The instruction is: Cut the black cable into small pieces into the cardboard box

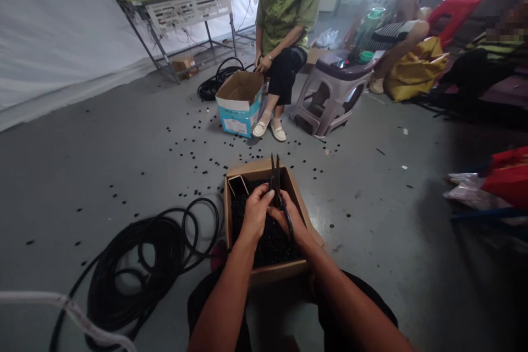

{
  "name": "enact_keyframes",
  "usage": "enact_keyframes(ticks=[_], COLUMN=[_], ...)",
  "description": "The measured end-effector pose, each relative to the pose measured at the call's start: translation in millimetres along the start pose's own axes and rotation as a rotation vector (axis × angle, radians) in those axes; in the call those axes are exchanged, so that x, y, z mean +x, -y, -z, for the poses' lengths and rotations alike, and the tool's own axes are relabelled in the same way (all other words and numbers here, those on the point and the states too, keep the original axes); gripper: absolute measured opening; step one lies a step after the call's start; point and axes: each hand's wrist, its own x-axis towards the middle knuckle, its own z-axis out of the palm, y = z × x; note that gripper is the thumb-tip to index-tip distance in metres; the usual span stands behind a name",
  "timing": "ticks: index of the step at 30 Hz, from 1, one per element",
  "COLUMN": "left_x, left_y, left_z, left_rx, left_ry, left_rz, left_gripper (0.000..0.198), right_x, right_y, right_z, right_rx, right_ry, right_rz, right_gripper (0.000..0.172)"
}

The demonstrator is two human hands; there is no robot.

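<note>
My right hand [293, 217] is closed around the dark handles of a pair of scissors [278, 168]. Their blades point up and away from me, slightly apart. Right beside the blades, my left hand [256, 212] pinches a small dark piece that looks like the end of black tubing; the fingers partly hide it. Both hands are over an open cardboard box [303, 203], which stands between my legs. Small black pieces [264, 247] fill its bottom, and a small rectangular frame-like item [238, 186] leans in its far left corner.
A coil of black tubing [136, 264] lies left of the box. Small black rings are scattered over the floor [165, 176]. Ahead, a seated person [289, 11] works by a blue cardboard box [237, 115] and a plastic stool [325, 88]. A yellow bag [416, 71] lies farther right.
</note>
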Motion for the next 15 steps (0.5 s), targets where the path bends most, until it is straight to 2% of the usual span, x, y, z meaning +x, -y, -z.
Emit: enact_keyframes(ticks=[4, 6, 8, 11, 13, 15], left_x=[-4.8, -15.0, -32.5, -68.8, -94.2, -115.4], left_y=[0.8, -5.9, -14.3, -18.0, -8.4, 9.1], left_z=[2.7, 9.8, 22.9, 58.5, 93.1, 130.5], left_rx=[0.172, 0.295, 0.389, 0.533, 0.614, 0.647], left_ry=[-0.097, -0.157, -0.17, -0.091, -0.149, -0.255], left_rz=[-0.041, -0.101, -0.155, -0.128, -0.044, 0.111], left_gripper=[0.029, 0.035, 0.039, 0.037, 0.039, 0.042], right_x=[-4.8, -8.1, -10.4, -11.8, -12.7, -14.3], right_y=[1.8, 5.2, 8.0, 7.3, 3.8, -0.3], right_z=[-3.3, -5.0, -6.6, -9.9, -12.7, -14.7], right_rx=[0.045, 0.09, 0.172, 0.374, 0.522, 0.623], right_ry=[-0.041, -0.05, -0.071, -0.099, -0.126, -0.156], right_rz=[0.035, 0.026, -0.016, -0.156, -0.267, -0.348], right_gripper=[0.041, 0.04, 0.039, 0.035, 0.036, 0.04])
